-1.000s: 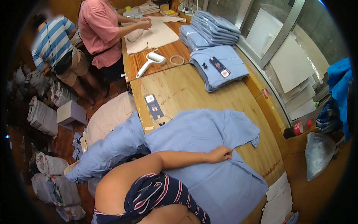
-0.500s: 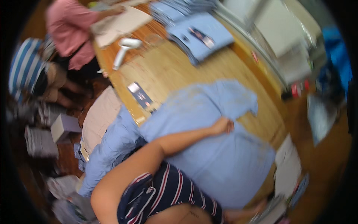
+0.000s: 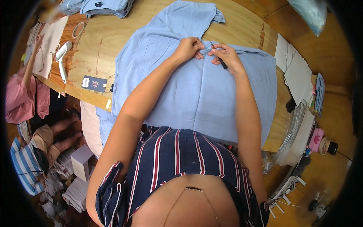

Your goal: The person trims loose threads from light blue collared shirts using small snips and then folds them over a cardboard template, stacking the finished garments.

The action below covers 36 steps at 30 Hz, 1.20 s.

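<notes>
A light blue short-sleeved shirt lies spread over the wooden table in front of me, with a crease down its middle. My left hand pinches a bit of its fabric near the sleeve opening. Close beside it, my right hand holds a small tool with a black handle and a thin, pointed metal tip. That tip points up and away from me, just above the cloth. Whether it is snips or a blade I cannot tell. A dark blue hang tag lies left of the shirt.
Left on the table are a white handheld steamer-like device and a tape roll. Folded blue shirts are stacked at the far left. White sheets lie along the right edge. Two people are at the left; a pink sleeve shows.
My right hand has come up from the lower right beside plastic bags and now holds the black-handled tool over the shirt. My left hand now pinches the fabric. The view has turned and sharpened.
</notes>
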Motion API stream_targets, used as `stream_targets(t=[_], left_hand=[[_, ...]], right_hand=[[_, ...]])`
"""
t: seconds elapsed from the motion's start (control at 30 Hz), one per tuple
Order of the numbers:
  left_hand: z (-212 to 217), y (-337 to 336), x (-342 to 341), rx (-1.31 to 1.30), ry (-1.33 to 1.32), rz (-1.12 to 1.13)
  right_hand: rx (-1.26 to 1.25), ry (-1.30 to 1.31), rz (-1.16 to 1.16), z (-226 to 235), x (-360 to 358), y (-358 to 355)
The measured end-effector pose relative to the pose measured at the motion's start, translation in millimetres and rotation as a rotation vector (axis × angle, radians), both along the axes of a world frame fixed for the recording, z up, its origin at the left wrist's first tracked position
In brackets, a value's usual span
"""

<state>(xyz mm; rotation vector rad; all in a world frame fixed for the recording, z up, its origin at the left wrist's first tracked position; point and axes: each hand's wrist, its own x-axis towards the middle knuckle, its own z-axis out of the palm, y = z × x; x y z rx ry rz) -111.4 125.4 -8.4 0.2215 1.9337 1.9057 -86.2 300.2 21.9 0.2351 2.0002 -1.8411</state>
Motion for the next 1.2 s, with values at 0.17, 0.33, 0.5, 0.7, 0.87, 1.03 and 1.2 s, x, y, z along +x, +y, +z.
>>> stream_targets(t=[0.17,0.33,0.5,0.7,0.87,1.03,1.2], left_hand=[[4,-2,-1,0.006,-0.044,0.026],[5,-1,1,0.010,-0.044,-0.008],[6,-5,0,0.002,-0.004,-0.088],[9,-6,-5,-0.036,0.000,-0.149],[15,-5,-2,-0.076,0.066,-0.027],[63,-103,81,-0.426,0.259,-0.042],[81,-192,175,-0.660,-0.093,-0.958]], right_hand=[[0.289,0.024,0.195,14,-5,0],[0.385,-0.020,0.335,27,-13,-6],[0.471,-0.106,0.517,32,-33,-11],[0.453,-0.162,0.611,39,-43,-12],[0.326,-0.101,0.593,43,-36,9],[0.453,0.150,-0.308,55,45,127],[1.379,0.026,-0.463,-20,204,327]])
